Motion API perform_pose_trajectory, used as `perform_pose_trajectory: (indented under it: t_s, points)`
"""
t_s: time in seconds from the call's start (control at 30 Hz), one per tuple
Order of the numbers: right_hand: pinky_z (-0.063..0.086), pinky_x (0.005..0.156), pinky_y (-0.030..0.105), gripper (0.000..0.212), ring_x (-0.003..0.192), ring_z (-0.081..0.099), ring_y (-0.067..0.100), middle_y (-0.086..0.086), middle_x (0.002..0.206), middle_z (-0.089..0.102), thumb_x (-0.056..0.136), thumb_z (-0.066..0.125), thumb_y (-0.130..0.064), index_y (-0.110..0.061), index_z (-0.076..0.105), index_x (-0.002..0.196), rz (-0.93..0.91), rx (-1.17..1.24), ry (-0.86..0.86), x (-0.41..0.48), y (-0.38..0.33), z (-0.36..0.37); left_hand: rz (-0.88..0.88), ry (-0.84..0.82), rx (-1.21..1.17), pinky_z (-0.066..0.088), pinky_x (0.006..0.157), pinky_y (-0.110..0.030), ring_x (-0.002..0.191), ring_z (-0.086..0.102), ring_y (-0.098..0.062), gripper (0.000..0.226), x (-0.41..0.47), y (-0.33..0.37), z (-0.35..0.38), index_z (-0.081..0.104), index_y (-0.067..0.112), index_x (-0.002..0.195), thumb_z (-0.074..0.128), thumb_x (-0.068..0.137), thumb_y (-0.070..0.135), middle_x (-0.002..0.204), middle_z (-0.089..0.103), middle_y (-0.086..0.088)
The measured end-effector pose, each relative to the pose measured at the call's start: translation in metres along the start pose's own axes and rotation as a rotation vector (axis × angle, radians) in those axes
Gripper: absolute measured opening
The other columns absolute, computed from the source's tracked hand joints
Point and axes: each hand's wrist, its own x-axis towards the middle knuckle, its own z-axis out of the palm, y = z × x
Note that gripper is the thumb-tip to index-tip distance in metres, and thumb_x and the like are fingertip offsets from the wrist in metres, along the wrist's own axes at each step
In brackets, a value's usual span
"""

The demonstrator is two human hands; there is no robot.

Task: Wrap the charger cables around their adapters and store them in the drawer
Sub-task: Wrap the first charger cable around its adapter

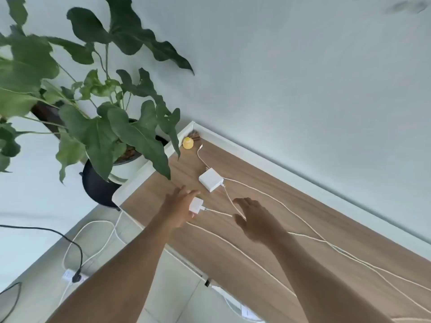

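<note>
Two white charger adapters lie on a wooden cabinet top (291,220). My left hand (179,209) grips the small white adapter (196,205), its cable (219,212) running off to the right. My right hand (254,219) hovers open just right of it, fingers spread over that cable. A larger square white adapter (211,179) lies farther back, untouched, with a short cable end (200,155) behind it and long white cables (338,250) trailing to the right across the wood. No drawer is visible.
A big leafy plant (98,108) in a white pot on a black stand crowds the cabinet's left end. A small yellow object (188,142) sits in the back corner by the wall. On the floor lie a power strip (72,275), a black cord and white cables.
</note>
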Motion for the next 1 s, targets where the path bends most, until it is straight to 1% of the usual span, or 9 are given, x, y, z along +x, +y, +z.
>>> perform_pose_trajectory:
  t_s: [0.3,0.47,0.6,0.67,0.7,0.77,0.83,0.9,1.0]
  points:
    - [0.039,0.103,0.038,0.043,0.13,0.039,0.022,-0.002,0.141,0.044,0.098,0.043,-0.031,-0.022,0.037,0.139,0.044,0.019,-0.035,0.012,0.02,0.02,-0.021,0.077,-0.09,0.039,0.096,-0.038,0.119,0.044,-0.025,0.053,0.012,-0.009,0.012,0.054,0.027,0.13,0.072,0.08,0.025,0.129,0.049,0.0]
    - [0.038,0.106,0.04,0.045,0.132,0.037,0.019,-0.005,0.143,0.042,0.097,0.043,-0.035,-0.025,0.036,0.14,0.015,0.079,-0.052,0.007,0.015,0.01,-0.024,0.066,-0.443,0.049,0.087,-0.036,0.104,0.054,-0.02,0.051,0.005,0.005,0.002,0.059,0.031,0.116,0.078,0.073,0.014,0.113,0.058,0.002]
    - [0.035,0.107,0.039,0.044,0.133,0.036,0.018,-0.007,0.144,0.042,0.097,0.041,-0.038,-0.031,0.036,0.14,0.02,0.119,-0.008,0.007,0.009,-0.012,-0.009,0.025,-0.741,0.055,0.085,-0.037,0.102,0.059,-0.017,0.053,0.0,0.035,-0.026,0.061,0.038,0.106,0.078,0.067,0.007,0.113,0.062,0.004]
    - [0.039,0.104,0.038,0.037,0.127,0.046,0.018,-0.007,0.136,0.053,0.097,0.039,-0.04,-0.035,0.045,0.133,0.04,0.133,0.017,0.002,0.006,-0.022,0.018,-0.008,-0.856,0.054,0.087,-0.039,0.102,0.06,-0.019,0.054,-0.004,0.05,-0.042,0.063,0.042,0.101,0.079,0.062,0.009,0.113,0.063,0.0]
    - [0.043,0.098,0.036,0.033,0.118,0.053,0.019,-0.006,0.127,0.06,0.097,0.039,-0.041,-0.035,0.051,0.126,0.059,0.149,0.037,-0.002,0.004,-0.028,0.023,-0.032,-0.908,0.054,0.088,-0.04,0.101,0.061,-0.021,0.055,-0.007,0.057,-0.051,0.064,0.042,0.102,0.08,0.06,0.009,0.113,0.062,-0.003]
    - [0.048,0.08,0.034,0.026,0.095,0.063,0.021,-0.002,0.102,0.07,0.097,0.038,-0.039,-0.03,0.061,0.107,0.098,0.217,0.067,-0.012,-0.003,-0.042,0.042,-0.086,-1.012,0.053,0.087,-0.035,0.096,0.059,-0.021,0.057,-0.011,0.071,-0.065,0.064,0.036,0.108,0.079,0.065,0.002,0.11,0.059,-0.007]
    - [0.047,0.069,0.031,0.025,0.079,0.064,0.02,-0.002,0.084,0.072,0.097,0.038,-0.032,-0.026,0.062,0.092,0.096,0.262,0.112,-0.024,-0.007,-0.059,0.061,-0.162,-1.185,0.053,0.081,-0.029,0.092,0.058,-0.02,0.056,-0.02,0.088,-0.082,0.061,0.026,0.118,0.073,0.074,-0.007,0.108,0.057,-0.009]
    - [0.046,0.065,0.03,0.025,0.071,0.064,0.017,-0.006,0.072,0.068,0.096,0.04,-0.028,-0.027,0.063,0.086,0.094,0.284,0.162,-0.039,-0.01,-0.079,0.081,-0.188,-1.37,0.054,0.078,-0.028,0.086,0.058,-0.022,0.048,-0.028,0.107,-0.099,0.058,0.019,0.124,0.068,0.083,-0.003,0.107,0.057,-0.01]
    - [0.05,0.068,0.03,0.025,0.069,0.065,0.017,-0.008,0.063,0.062,0.094,0.041,-0.026,-0.029,0.062,0.083,0.1,0.337,0.233,-0.063,-0.01,-0.106,0.065,-0.101,-1.465,0.052,0.068,-0.026,0.068,0.055,-0.021,0.036,-0.035,0.137,-0.121,0.059,0.018,0.121,0.067,0.088,0.006,0.099,0.059,-0.006]
